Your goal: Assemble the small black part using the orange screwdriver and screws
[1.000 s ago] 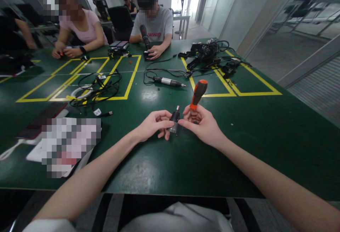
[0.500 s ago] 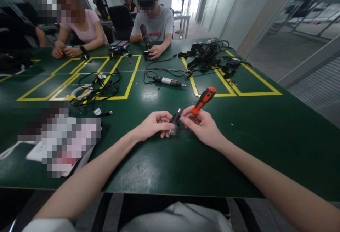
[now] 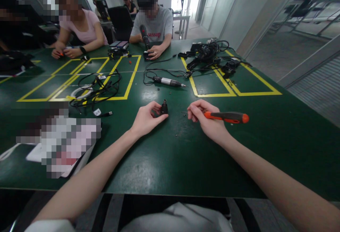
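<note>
My left hand (image 3: 147, 120) has its fingers and thumb around a black tapered tool part (image 3: 164, 108). The part stands upright with a short metal tip on top, and the thumb covers its lower end. Over to the right, my right hand (image 3: 203, 115) grips a screwdriver (image 3: 227, 116) with an orange and black handle. The handle points right, and the thin shaft sticks out to the left past the fingertips. Close under the shaft lies a tiny screw-like piece (image 3: 184, 115). Another small piece (image 3: 176, 135) lies on the table nearer to me.
A pen-shaped electric tool (image 3: 167, 81) with a cord lies beyond my hands. Tangled cables (image 3: 98, 86) are at left, and a black cable pile (image 3: 207, 56) at back right. A blurred pouch (image 3: 74, 147) lies front left. Two people sit across the green table (image 3: 148, 168).
The black part has moved left and away from me, apart from my right hand. The screwdriver has swung from slanting up to lying nearly level, handle to the right. Small pieces now show between my hands.
</note>
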